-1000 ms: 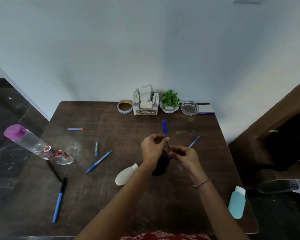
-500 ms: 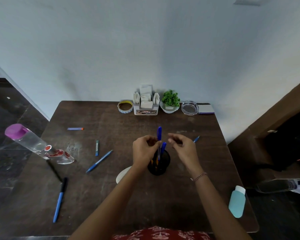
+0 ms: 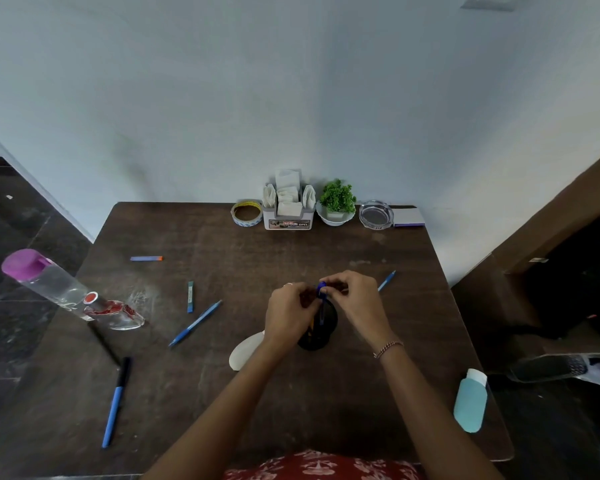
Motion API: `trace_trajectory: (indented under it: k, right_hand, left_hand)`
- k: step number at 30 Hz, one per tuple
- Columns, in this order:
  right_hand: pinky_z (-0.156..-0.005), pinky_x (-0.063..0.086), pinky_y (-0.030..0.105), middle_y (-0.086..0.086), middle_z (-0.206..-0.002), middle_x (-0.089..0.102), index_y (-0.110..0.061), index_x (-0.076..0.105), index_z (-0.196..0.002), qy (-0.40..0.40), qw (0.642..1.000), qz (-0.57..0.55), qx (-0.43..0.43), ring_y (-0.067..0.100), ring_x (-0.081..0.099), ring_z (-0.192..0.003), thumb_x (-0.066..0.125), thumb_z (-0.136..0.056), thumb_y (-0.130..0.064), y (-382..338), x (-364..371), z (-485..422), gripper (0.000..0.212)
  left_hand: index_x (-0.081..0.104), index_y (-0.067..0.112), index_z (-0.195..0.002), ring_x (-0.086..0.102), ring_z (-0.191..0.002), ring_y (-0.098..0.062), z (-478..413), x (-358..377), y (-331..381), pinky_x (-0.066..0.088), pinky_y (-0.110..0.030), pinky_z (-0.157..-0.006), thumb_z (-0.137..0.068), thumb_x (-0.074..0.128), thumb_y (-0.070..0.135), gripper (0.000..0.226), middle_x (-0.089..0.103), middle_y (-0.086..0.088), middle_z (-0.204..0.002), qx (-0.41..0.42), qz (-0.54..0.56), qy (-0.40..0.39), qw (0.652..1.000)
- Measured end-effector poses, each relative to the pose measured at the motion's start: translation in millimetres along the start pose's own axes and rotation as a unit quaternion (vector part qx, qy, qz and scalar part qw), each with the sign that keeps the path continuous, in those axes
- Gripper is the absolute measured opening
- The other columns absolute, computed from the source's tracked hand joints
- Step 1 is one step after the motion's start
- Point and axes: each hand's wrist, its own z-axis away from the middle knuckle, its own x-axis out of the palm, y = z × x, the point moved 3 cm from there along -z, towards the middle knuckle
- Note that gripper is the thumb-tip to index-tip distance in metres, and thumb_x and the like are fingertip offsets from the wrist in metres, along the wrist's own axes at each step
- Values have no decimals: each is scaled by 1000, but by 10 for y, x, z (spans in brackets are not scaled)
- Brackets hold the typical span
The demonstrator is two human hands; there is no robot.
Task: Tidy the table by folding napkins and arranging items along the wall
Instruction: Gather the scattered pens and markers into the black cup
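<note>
A black pen cup point(image 3: 321, 336) stands upright mid-table with blue pens point(image 3: 322, 289) sticking out of it. My left hand point(image 3: 290, 318) and my right hand point(image 3: 355, 301) meet over the cup, and the fingers of both pinch the pen tops. The cup's left side is hidden behind my left hand. Along the wall stand a napkin holder point(image 3: 288, 211) with folded white napkins, a tape roll point(image 3: 246, 213), a small green plant point(image 3: 336, 204), a glass ashtray point(image 3: 376, 215) and a notepad point(image 3: 409, 217).
Loose blue pens point(image 3: 195, 322) point(image 3: 113, 403) point(image 3: 387, 280) and two short sticks point(image 3: 190, 296) point(image 3: 146, 258) lie on the table point(image 3: 326, 393). A clear bottle point(image 3: 63, 292) with a purple cap lies at the left edge. A white bottle point(image 3: 245, 351) lies beside my left wrist, a teal bottle point(image 3: 470, 401) near the right edge.
The cup went from tilted to upright and the blue pen dropped down into it. My right hand has moved in to the pen tops beside my left hand.
</note>
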Motion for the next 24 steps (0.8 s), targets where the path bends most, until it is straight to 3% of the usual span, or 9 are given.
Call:
trace_trajectory:
  k: [7,12,20,24]
  right_hand:
    - [-72,43,10,-3,-97,69,-17,72,-103,-35,997,69,4,-1,55,-81,68,-83,-15,77,87,20,20]
    - [-71,35,19,-8,-89,48,-25,69,-107,-56,985,165,-9,5,41,-88,64,-85,-27,109,136,25,22]
    - [-60,29,14,-10,-91,42,-26,66,-110,-57,982,180,-7,3,35,-88,63,-86,-30,154,207,43,25]
    - [-67,34,18,-11,-90,42,-27,65,-111,-50,983,178,-8,4,37,-90,63,-86,-29,184,227,31,25]
  left_hand:
    - [70,30,-101,48,-98,-12,-32,-47,51,36,-24,-64,-85,63,40,20,57,7,-91,13,-152,12,988]
    - [70,33,-104,42,-99,-13,-32,-16,28,35,-23,-66,-85,62,41,22,49,7,-95,17,-210,4,978]
    - [68,35,-108,42,-103,-17,-52,28,-12,40,-28,-81,-86,60,41,24,53,3,-108,14,-248,-12,968]
    - [67,36,-108,41,-105,-17,-76,26,-4,38,-28,-81,-86,61,42,24,52,2,-110,12,-253,-11,967]
